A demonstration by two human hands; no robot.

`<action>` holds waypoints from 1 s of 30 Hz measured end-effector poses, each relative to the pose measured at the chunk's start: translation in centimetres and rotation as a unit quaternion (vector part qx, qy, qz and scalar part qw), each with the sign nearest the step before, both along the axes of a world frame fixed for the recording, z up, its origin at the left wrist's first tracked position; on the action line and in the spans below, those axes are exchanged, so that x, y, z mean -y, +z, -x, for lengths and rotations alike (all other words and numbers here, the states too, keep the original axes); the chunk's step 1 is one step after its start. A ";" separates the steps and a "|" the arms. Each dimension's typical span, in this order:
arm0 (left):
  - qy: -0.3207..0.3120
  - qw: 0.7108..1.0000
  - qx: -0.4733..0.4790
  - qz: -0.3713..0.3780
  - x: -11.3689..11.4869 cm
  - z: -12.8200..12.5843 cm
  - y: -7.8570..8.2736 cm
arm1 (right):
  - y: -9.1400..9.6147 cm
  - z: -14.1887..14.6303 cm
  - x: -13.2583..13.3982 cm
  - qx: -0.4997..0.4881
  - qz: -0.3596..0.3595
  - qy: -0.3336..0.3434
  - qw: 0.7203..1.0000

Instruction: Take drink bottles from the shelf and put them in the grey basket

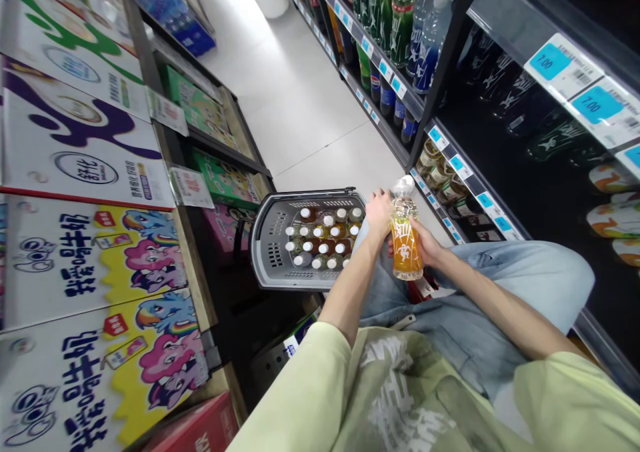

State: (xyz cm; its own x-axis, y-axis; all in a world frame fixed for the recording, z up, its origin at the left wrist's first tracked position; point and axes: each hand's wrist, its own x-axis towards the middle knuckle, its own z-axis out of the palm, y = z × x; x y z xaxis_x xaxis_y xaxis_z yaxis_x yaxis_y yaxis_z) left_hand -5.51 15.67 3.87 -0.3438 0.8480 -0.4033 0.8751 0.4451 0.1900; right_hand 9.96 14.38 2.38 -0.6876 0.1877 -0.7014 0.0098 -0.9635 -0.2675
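Your R hand (425,244) is shut round a clear plastic bottle w/ orange drink (406,242); can't tell if your L hand (379,211), beside it, grips. Grey plastic basket (274,274) nearby.

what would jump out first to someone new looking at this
Probably the clear bottle of amber liquid, white-capped and upright in the right hand, near the middle. Just left of it, a gray basket holds rows of white-capped bottles. Bright milk cartons printed with cartoon ponies fill the lower left.
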 end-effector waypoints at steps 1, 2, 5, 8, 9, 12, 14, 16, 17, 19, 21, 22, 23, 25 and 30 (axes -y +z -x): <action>0.001 1.000 -0.001 0.001 0.0 0.0 -0.1 | 0.1 0.0 -0.1 0.010 -0.001 0.006 1.000; 0.001 1.000 -0.002 0.001 0.0 0.0 -0.2 | 0.2 -0.1 -0.2 0.017 -0.002 0.010 1.000; 0.001 1.000 -0.004 0.002 -0.1 0.1 -0.4 | 0.7 -0.5 -0.5 0.004 -0.002 0.014 1.000; -0.001 1.000 0.001 -0.001 -0.1 0.2 -0.6 | 1.0 -1.2 -0.7 -0.052 -0.006 0.022 0.998; -0.001 1.000 0.003 -0.002 -0.2 0.2 -0.7 | 1.1 -1.5 -0.7 -0.071 -0.012 0.034 0.997; 0.002 1.000 0.011 0.000 -0.3 0.4 -0.7 | 1.2 -1.8 -0.8 -0.099 -0.056 0.072 0.991; 0.005 1.000 0.017 0.006 -0.3 0.4 -0.6 | 1.2 -1.7 -0.7 -0.090 -0.099 0.075 0.988; 0.020 0.999 0.025 0.014 -0.4 0.5 -0.5 | 1.3 -1.3 -0.5 -0.067 -0.146 0.051 0.986; 0.031 0.999 0.032 0.017 -0.3 0.4 -0.4 | 1.3 -1.0 -0.3 -0.052 -0.170 0.033 0.984; 0.052 0.997 0.045 0.016 -0.3 0.4 -0.2 | 1.4 -0.5 0.1 -0.022 -0.211 -0.004 0.977; 0.063 0.997 0.052 0.008 -0.2 0.3 -0.1 | 1.3 -0.1 0.6 0.000 -0.235 -0.030 0.972; 0.066 0.996 0.054 0.004 -0.2 0.3 -0.1 | 1.3 0.1 0.8 0.006 -0.239 -0.039 0.970; 0.071 0.996 0.055 0.002 -0.1 0.3 -0.2 | 1.2 0.2 1.0 0.010 -0.237 -0.044 0.970; 0.083 0.995 0.060 -0.002 -0.1 0.4 -0.2 | 0.9 0.3 1.3 0.017 -0.220 -0.046 0.974; 0.072 0.997 0.040 0.002 -0.2 0.4 -0.1 | 0.3 0.5 1.6 0.031 -0.142 -0.036 0.989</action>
